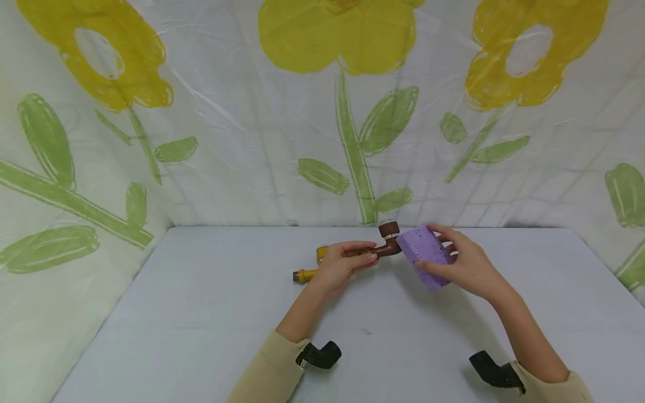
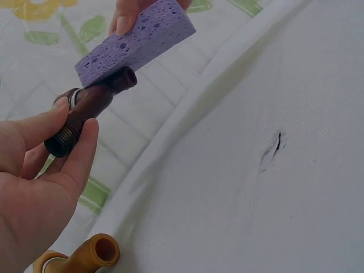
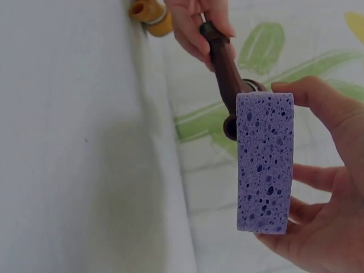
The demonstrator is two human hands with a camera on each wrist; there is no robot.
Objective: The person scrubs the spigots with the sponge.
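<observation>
A brown tap (image 1: 390,246) with a threaded end is held above the table between the thumb and fingers of my left hand (image 1: 342,268). My right hand (image 1: 468,268) grips a purple sponge (image 1: 425,257) by its edges, thumb on one side and fingers on the other. In the left wrist view the sponge (image 2: 136,42) meets the side of the brown tap (image 2: 94,108), close to its spout. Seen from the right wrist, the sponge (image 3: 264,170) covers part of the tap (image 3: 224,74). Behind my left hand lies a yellow tap (image 1: 306,276), partly hidden.
A white-covered table (image 1: 201,313) spreads under both hands, with a small crease or mark (image 2: 278,145) in its cloth. At its back edge rises a white sheet (image 1: 227,140) printed with yellow flowers and green leaves. Black devices (image 1: 322,355) are strapped at both cuffs.
</observation>
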